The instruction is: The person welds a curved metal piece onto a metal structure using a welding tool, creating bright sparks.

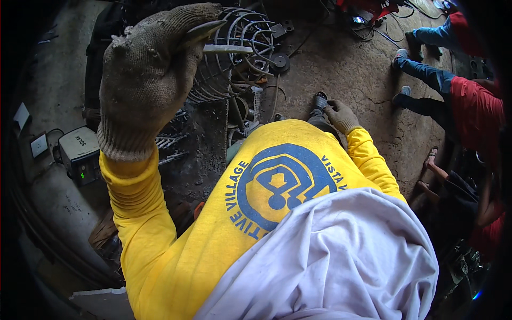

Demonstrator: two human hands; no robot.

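Observation:
My left hand [146,74], in a worn grey-brown knitted glove, is raised high at the upper left. Its fingers bend over toward the thumb, and what they hold, if anything, is hidden. A pale flat strip [229,48] shows just beyond the glove's edge; I cannot tell whether the hand touches it. Behind the hand lies a cage of curved metal rods [242,29]. My right hand [342,116], in a similar glove, hangs low beside my leg, its fingers loosely stretched and nothing visible in them.
At the left, a grey box-shaped machine [79,152] with a green display stands near a wall socket [38,145]. Metal scraps and a dark round disc [280,63] lie beyond the cage. Several people in red shirts [474,109] stand or sit at the right. Cables cross the floor.

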